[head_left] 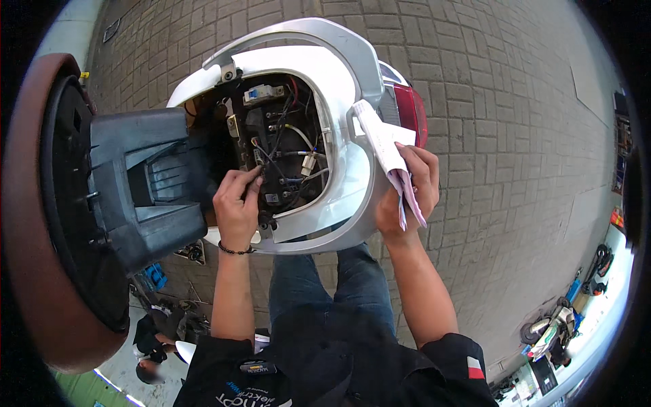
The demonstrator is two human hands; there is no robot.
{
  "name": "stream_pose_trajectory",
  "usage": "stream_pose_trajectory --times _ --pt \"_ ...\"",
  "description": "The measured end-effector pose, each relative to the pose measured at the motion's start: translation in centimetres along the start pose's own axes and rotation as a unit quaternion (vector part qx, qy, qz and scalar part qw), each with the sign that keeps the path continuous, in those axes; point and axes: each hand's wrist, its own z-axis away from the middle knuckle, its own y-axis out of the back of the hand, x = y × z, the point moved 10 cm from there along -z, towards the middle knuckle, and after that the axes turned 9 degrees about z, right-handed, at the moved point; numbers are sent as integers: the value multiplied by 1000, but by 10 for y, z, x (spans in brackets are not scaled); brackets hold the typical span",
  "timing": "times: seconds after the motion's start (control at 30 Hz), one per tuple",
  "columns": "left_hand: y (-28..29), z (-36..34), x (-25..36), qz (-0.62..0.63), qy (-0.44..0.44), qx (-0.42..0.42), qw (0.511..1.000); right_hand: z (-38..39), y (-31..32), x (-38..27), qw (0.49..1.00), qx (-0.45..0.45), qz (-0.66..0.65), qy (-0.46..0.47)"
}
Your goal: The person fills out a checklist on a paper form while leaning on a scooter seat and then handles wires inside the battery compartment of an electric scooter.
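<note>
My left hand [235, 207], wearing a dark beaded bracelet, reaches into the open under-seat compartment of a white scooter [349, 180]. Thumb and forefinger are pinched together beside a black box with wired terminals [272, 182]; whatever lies between the fingertips is too small to make out. Thin wires and a small plug [257, 150] sit just beyond the fingertips. A white connector [308, 165] hangs among the cables to the right. In my right hand [417, 186] are folded papers [381, 139], white and pink, held over the scooter's tail.
The brown seat [30, 203] is tipped up at the left, with a black plastic bin [152, 224] alongside it. A breaker switch [263, 93] is at the compartment's far end. A grey grab rail [325, 30] curves round the tail near a red light [410, 115]. Another person [150, 339] is at lower left.
</note>
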Motion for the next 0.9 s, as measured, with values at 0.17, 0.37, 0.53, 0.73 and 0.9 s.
stream_pose_trajectory --times 0.17,0.37,0.53,0.73,0.9 --pt "-3 -11 6 28 -1 8 1000 2 -2 0 1000 -12 18 10" --pt "-5 -3 14 -103 -83 37 991 3 -1 -1 1000 1 9 8" --pt "-18 6 31 -160 -131 66 976 6 -2 10 1000 7 4 -4" --pt "-24 4 37 -190 -175 11 966 6 -1 6 1000 12 7 19" --pt "-23 -3 35 -195 -142 -6 971 7 -2 6 999 8 26 22"
